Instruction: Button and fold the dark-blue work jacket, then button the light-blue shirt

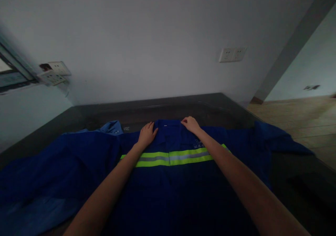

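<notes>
A dark blue work jacket (168, 180) lies spread on its back, front side up, with a yellow-green and silver reflective band across its chest. Its collar points away from me, toward the wall. On the left shoulder beside the collar rests my left hand (148, 134), laid flat with the fingers stretched out. My right hand (191, 124) pinches the right corner of the collar between thumb and fingers. Small white lettering shows on the chest near my right forearm. The jacket's right sleeve reaches out toward the table's right edge.
The dark table (157, 106) stands against a grey wall. More blue clothing (52, 159) lies at the left, with lighter blue cloth (111, 127) behind it. Sockets (232, 55) sit on the wall, others (54, 73) near the left corner. Wooden floor (301, 113) shows at the right.
</notes>
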Demonstrator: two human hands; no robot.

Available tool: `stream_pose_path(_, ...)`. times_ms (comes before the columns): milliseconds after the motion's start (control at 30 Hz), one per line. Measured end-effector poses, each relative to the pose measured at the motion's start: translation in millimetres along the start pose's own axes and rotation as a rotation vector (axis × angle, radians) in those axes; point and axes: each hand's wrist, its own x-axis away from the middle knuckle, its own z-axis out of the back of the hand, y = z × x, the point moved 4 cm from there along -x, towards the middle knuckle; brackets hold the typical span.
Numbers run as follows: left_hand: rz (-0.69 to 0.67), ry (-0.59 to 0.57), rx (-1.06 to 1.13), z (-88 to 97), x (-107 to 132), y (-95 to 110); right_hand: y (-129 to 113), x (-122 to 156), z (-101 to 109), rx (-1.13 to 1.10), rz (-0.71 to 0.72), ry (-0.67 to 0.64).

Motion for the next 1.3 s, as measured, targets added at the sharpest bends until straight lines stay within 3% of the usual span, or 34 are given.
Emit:
stream_pose_path(367, 0.031, -0.004, 0.054, -0.9, -3.8, -5.8, -15.8, 2.1, -8.5, 0.086, -0.05, 0.025)
stream_pose_path(533, 0.123, -0.023, 0.159, 3.5, -43.0, -11.2, -16.9, 7.2, -8.8, 0.107, -0.035, 0.065)
stream_pose_path(667, 0.144, -0.135, 0.141, -0.4, -78.1, -2.7, -13.8, 7.3, -9.6, 0.086, -0.047, 0.09)
stream_pose_path(767, 0.183, -0.203, 0.084, -0.4, -88.9, 2.6, -11.3, 6.6, -9.6, 0.05, -0.054, 0.103)
stream_pose_path(1067, 0.155, -0.213, -0.063, 24.7, -77.7, 10.6, -10.0, 8.0, -7.8, 0.012, -0.056, 0.112)
stream_pose_path(1300, 0.111, -0.19, -0.096, 19.6, -69.6, 18.9, -13.1, 7.6, -7.1, 0.028, 0.014, 0.161)
